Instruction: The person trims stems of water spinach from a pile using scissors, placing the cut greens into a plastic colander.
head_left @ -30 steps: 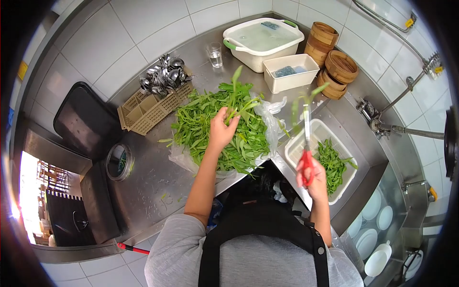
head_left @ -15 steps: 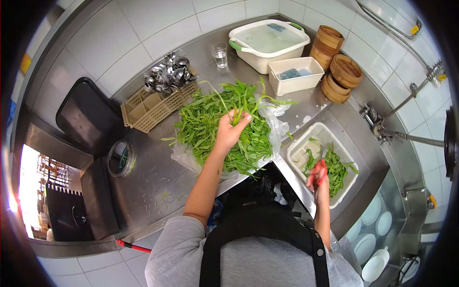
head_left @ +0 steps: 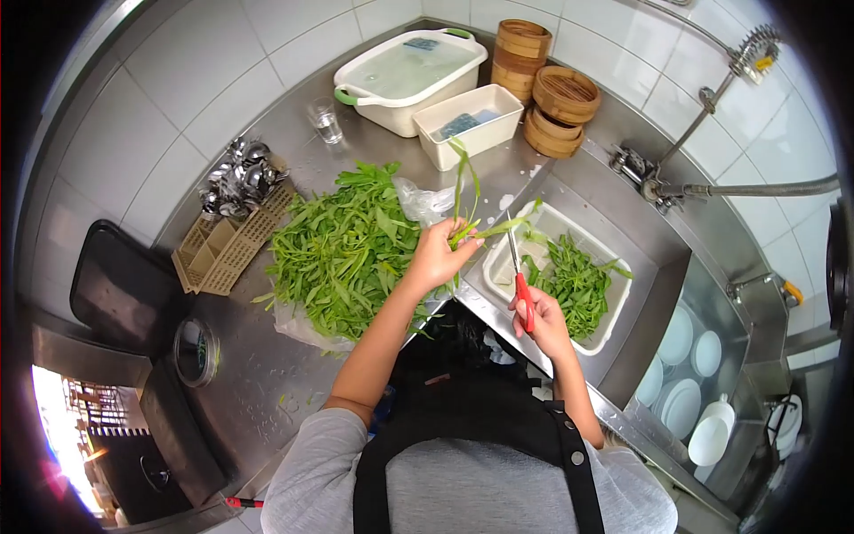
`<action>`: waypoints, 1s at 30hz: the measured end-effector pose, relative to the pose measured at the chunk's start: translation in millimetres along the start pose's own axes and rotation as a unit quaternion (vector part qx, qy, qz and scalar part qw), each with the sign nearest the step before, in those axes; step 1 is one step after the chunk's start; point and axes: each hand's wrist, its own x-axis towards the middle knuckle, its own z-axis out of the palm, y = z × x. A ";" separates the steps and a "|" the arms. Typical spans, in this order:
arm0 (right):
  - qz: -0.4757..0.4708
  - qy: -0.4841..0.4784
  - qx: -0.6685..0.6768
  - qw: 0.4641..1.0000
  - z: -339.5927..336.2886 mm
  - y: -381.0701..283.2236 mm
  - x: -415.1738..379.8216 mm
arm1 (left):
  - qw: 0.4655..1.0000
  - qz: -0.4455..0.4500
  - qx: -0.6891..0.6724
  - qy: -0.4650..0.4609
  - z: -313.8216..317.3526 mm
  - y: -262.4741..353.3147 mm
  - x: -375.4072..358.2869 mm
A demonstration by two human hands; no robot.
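My left hand (head_left: 442, 254) is closed around a few green stems (head_left: 464, 233), whose tips reach up and to the right. Red-handled scissors (head_left: 524, 298) are in my right hand (head_left: 544, 322), their blades pointing up toward the stems' right-hand ends. Beside my left hand lies a big heap of leafy greens (head_left: 342, 254) on a clear plastic bag (head_left: 422, 200). Below and right of the blades, cut greens (head_left: 574, 289) lie in a white basket (head_left: 625, 307) over the sink.
A basin of cloudy water (head_left: 411, 78), a small cream tub (head_left: 469, 133) and bamboo steamers (head_left: 567, 95) stand at the back. Left are a glass (head_left: 327, 123), a cutlery rack (head_left: 222, 254) and a round container (head_left: 196, 352). A faucet (head_left: 654, 187) and plates (head_left: 680, 405) are right.
The view has turned right. My left hand has moved with the stems from above the heap toward the white basket, and the scissors have come up from the basket close to the stems.
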 end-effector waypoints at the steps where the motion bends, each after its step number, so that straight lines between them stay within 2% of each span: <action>1: -0.006 0.006 -0.004 1.000 -3.8 1.4 -0.2 | 0.997 0.001 0.069 -0.025 1.5 -0.3 0.8; 2: -0.005 0.011 -0.004 1.000 -6.9 1.5 -2.0 | 0.989 0.002 0.137 -0.049 3.8 2.2 1.6; 9: 0.031 0.031 -0.025 0.999 -23.4 5.9 -20.7 | 0.967 0.024 0.250 -0.038 15.8 11.8 13.1; 11: 0.023 0.035 -0.026 0.999 -23.8 4.2 -24.7 | 0.955 0.091 0.281 -0.004 18.4 8.9 13.4; 12: 0.023 0.037 -0.024 0.999 -23.2 3.0 -24.7 | 0.956 0.092 0.280 -0.007 19.2 9.1 13.1; 18: 0.012 0.060 0.000 0.998 -24.9 8.9 -8.7 | 0.937 0.143 0.306 -0.088 32.2 5.8 7.4; 21: 0.029 0.159 -0.007 0.987 -30.7 26.5 3.7 | 0.924 0.174 0.322 -0.110 52.9 -2.4 4.6; 22: 0.032 0.155 -0.008 0.987 -35.6 39.0 7.5 | 0.925 0.170 0.323 -0.107 63.6 -16.4 7.4; 24: 0.047 0.208 0.001 0.977 -46.6 63.2 13.9 | 0.898 0.150 0.383 -0.157 79.7 -41.4 10.5; 26: 0.054 0.211 -0.017 0.976 -53.9 77.5 14.9 | 0.907 0.118 0.378 -0.142 79.5 -44.5 2.6; 28: 0.103 0.284 -0.008 0.953 -60.0 83.2 15.6 | 0.915 0.088 0.373 -0.129 67.8 -38.3 -5.1; 30: 0.122 0.268 0.001 0.956 -62.8 82.5 17.1 | 0.956 -0.015 0.293 0.000 27.8 3.9 -19.2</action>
